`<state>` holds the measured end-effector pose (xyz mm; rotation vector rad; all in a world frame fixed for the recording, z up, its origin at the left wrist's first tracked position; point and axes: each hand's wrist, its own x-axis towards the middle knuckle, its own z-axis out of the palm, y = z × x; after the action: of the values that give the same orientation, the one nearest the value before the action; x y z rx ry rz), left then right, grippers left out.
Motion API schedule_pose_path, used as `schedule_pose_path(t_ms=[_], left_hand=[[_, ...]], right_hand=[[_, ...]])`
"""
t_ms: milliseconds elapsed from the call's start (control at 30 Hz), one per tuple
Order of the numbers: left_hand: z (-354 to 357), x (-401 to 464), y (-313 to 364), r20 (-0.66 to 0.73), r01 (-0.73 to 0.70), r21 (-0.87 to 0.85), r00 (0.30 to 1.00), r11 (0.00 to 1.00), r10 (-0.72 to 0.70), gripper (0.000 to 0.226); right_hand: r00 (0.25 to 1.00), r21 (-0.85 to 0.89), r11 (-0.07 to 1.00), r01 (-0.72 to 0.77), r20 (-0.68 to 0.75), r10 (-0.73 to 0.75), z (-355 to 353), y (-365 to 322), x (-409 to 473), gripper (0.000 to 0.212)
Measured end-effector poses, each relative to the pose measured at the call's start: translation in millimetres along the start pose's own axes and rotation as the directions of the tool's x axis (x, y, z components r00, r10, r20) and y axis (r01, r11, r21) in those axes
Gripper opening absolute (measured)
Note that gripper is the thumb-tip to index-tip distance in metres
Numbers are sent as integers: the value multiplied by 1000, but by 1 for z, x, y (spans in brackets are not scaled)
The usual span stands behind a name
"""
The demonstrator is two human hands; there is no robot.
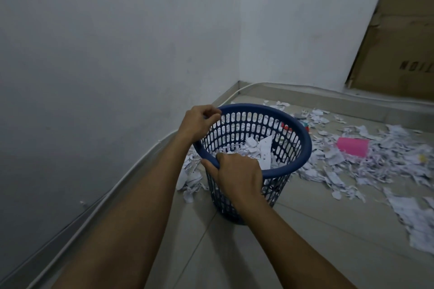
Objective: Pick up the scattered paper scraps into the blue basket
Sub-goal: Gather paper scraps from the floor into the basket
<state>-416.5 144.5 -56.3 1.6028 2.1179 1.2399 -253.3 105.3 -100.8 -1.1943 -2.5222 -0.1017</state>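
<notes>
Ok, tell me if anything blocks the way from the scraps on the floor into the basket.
Nothing visible does. The blue basket stands open-topped, partly filled, with paper scraps lying around it. Both the left hand and right hand grip its rim, so neither is free.

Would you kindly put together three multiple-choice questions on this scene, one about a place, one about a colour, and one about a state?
1. Where do most of the loose paper scraps lie relative to the basket?
A. On the floor to its right
B. On a shelf above it
C. On a chair to its left

2. What colour is the large sheet among the scraps?
A. Green
B. Pink
C. Black

3. What is the state of the basket?
A. Upside down
B. Partly filled with scraps
C. Closed with a lid

Answers:
1 A, the scraps spread over the floor tiles on the right.
2 B, it stands out bright pink against the white paper.
3 B, white scraps show inside while the left hand and right hand grip its rim.
</notes>
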Motion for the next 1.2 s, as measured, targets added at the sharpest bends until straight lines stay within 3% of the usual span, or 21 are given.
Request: schedule_pose_path(t_ms=[367,533,700,867,1100,1200], left_hand=[[12,-11,0,-234,159,28,961,987,-148,20],[16,-9,6,-279,255,72,933,964,-226,18],[1,-2,6,-243,253,188,948,949,-204,12],[-10,-4,-41,-156,217,305,972,927,-176,16],[-5,-9,-120,-81,299,315,954,901,-288,23],[7,-12,-152,-49,295,242,955,924,-292,30]], right_hand=[[997,-28,997,76,33,-75,5,20,17,63],[987,15,989,150,47,-151,3,49,29,64],[981,30,983,181,65,-182,0,59,39,63],[987,17,987,159,19,-160,7,60,59,63],[994,-31,996,88,-70,-90,28,40,75,61],[990,-56,996,72,-115,-78,34,33,79,58]])
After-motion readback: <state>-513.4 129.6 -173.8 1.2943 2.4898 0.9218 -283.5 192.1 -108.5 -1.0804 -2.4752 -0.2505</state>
